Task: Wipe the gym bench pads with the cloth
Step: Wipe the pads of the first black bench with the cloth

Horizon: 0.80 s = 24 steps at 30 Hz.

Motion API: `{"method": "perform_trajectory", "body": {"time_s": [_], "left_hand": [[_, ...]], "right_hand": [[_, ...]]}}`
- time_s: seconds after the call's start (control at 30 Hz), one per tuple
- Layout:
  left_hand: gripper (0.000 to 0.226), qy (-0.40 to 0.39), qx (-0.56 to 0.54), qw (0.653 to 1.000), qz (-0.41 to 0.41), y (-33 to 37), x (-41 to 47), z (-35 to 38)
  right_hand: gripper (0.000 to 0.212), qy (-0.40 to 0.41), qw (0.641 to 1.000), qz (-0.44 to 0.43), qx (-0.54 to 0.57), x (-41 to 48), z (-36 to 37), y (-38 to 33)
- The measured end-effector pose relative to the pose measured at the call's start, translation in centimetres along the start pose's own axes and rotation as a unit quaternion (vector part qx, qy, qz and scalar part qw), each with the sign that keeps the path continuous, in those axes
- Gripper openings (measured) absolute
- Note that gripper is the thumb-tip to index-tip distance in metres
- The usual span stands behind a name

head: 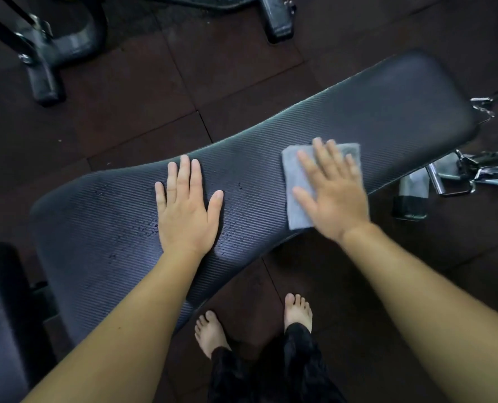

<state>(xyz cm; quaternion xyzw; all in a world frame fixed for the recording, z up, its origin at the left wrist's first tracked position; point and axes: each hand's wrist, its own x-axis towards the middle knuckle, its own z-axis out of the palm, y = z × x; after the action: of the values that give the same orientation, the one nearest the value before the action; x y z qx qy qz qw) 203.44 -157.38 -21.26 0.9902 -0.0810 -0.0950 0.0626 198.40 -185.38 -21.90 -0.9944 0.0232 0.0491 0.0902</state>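
While left hand (185, 209) lies flat on bench (387, 106), I see right hand (333, 193) pressing cloth (295, 178), fingers (305, 161) spread.

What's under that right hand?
A grey cloth lies flat under the right hand, on the ribbed bench pad. The cloth's middle and the pad beneath it are covered.

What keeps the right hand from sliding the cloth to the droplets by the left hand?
Likely nothing, so yes: bare pad lies between the cloth and the nearer droplets; the flat left hand blocks those beyond it.
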Motion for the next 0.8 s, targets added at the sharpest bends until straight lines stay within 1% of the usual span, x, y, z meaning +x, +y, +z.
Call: {"method": "perform_trajectory", "body": {"time_s": [0.07,0.13,0.17,0.2,0.27,0.33,0.37,0.4,0.43,0.5,0.57,0.6,0.63,0.67,0.73,0.8], "left_hand": [[0.074,-0.006,-0.027,1.000,0.011,-0.3,0.1,-0.4],[0.074,-0.012,-0.040,0.999,0.029,-1.0,-0.1,-0.9],[0.074,-0.015,-0.037,0.999,0.037,-1.5,-0.3,-1.0],[0.075,-0.015,-0.035,0.998,0.043,-2.1,-0.5,-1.2],[0.075,-0.015,-0.036,0.998,0.048,-3.5,-1.1,-1.4],[0.075,-0.017,-0.033,0.998,0.046,-4.9,-1.6,-1.8],[0.075,-0.020,-0.027,0.999,0.043,-5.7,-1.9,-1.9],[0.076,-0.023,-0.021,0.999,0.039,-6.5,-2.2,-2.1],[0.076,-0.023,-0.017,0.999,0.034,-7.3,-2.4,-2.3],[0.077,-0.019,-0.014,0.999,0.023,-9.0,-2.6,-2.5],[0.077,-0.015,-0.009,1.000,0.011,-10.9,-2.9,-2.7],[0.077,-0.014,-0.004,1.000,0.006,-11.8,-2.9,-2.8],[0.077,-0.014,0.000,1.000,0.002,-12.7,-3.0,-2.8],[0.077,-0.013,0.005,1.000,-0.001,-13.4,-3.1,-2.9],[0.077,-0.009,0.010,1.000,-0.006,-14.7,-3.3,-2.9],[0.076,-0.006,0.012,1.000,-0.008,-15.6,-3.6,-2.9]], "right_hand": [[0.073,-0.016,0.996,0.089,0.005,1.5,-0.7,-0.1],[0.076,-0.015,0.990,0.143,-0.005,1.9,-0.6,-3.2],[0.077,-0.020,0.990,0.137,-0.013,1.7,-0.5,-5.2],[0.078,-0.031,0.994,0.107,-0.017,1.1,-0.2,-7.3],[0.077,-0.056,0.998,0.020,-0.014,-0.7,0.4,-10.6],[0.075,-0.071,0.996,-0.050,-0.005,-1.5,0.4,-10.6],[0.075,-0.069,0.995,-0.067,-0.005,-1.0,0.3,-9.5],[0.075,-0.067,0.996,-0.062,-0.007,-0.2,0.1,-8.1],[0.075,-0.059,0.998,-0.034,-0.008,0.9,-0.2,-6.5],[0.075,-0.060,0.996,0.066,0.006,3.2,-1.2,-4.3],[0.074,-0.047,0.987,0.153,0.013,4.8,-1.5,-5.4],[0.076,-0.039,0.984,0.172,0.007,5.3,-1.3,-7.3],[0.077,-0.037,0.985,0.168,-0.001,5.5,-1.1,-9.7],[0.079,-0.042,0.990,0.137,-0.007,5.5,-0.8,-12.5],[0.079,-0.078,0.996,0.028,-0.017,4.5,0.1,-17.8],[0.076,-0.112,0.992,-0.060,-0.020,3.7,0.3,-20.0]]}}
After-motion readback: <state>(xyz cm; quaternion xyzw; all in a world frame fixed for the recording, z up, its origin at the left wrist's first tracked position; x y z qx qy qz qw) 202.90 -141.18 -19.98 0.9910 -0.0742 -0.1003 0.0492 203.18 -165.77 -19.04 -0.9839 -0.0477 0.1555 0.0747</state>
